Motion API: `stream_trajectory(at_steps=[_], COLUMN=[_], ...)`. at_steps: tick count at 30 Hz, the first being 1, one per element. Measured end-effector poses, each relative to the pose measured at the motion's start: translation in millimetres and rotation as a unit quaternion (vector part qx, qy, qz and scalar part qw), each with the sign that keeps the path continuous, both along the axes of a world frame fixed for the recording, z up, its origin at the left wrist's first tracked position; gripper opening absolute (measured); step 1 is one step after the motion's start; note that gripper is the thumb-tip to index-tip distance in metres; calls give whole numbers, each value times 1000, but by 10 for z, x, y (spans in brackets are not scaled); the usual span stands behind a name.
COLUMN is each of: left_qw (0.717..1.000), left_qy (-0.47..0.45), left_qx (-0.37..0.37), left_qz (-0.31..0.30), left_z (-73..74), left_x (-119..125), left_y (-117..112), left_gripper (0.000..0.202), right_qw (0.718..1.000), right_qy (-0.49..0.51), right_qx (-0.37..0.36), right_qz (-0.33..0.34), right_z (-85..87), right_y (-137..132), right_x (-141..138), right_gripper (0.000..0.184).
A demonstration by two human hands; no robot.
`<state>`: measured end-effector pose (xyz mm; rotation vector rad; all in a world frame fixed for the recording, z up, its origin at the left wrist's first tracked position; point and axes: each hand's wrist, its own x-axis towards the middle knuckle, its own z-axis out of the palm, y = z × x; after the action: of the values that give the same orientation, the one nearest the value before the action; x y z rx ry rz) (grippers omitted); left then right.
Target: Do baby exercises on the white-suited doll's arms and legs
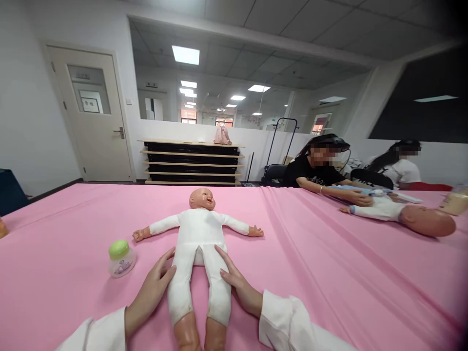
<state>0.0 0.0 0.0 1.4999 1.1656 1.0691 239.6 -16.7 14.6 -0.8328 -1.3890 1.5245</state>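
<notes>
A baby doll (pixel 197 239) with a vinyl head and limbs and a white padded body lies on its back on the pink-covered table (pixel 310 273), feet towards me. My left hand (pixel 155 282) rests with spread fingers against the doll's thigh on the left side of the picture. My right hand (pixel 234 278) lies flat on the other thigh, and neither hand grips. Left of the doll stands a small baby bottle (pixel 121 258) with a green cap, nearest my left hand but not touching it.
Further right, a co-worker's hand rests on a second doll (pixel 427 220) lying on the table. A bottle of pale liquid (pixel 455 202) stands at the right edge. Another person in white (pixel 400 170) sits behind. A shelf unit (pixel 192 163) stands against the far wall.
</notes>
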Motion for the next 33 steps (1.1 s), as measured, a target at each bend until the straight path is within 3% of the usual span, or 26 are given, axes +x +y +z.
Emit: stream_trajectory(at_steps=[7,14,20,27,33], left_qw=[1000,999,999,996,995], left_qy=[-13,-32,-16,25,11], left_qx=[-15,-9,-31,-49,-39], left_qz=[22,12,41,68,87], left_z=[-57,-5,-24,60,62], left_x=[-25,0,-3,0,12], left_y=[41,15,27,-38,-27], left_gripper=[48,44,49,53,50], right_qw=[1000,1000,999,999,998], right_qy=[2,-12,-35,-39,-53], right_qx=[2,-12,-12,-20,-10], right_qz=[3,0,3,-3,10], right_z=[-15,-24,-14,9,20], right_y=[-3,10,26,6,8], right_x=[0,1,3,-6,10], right_gripper=[56,63,64,65,62])
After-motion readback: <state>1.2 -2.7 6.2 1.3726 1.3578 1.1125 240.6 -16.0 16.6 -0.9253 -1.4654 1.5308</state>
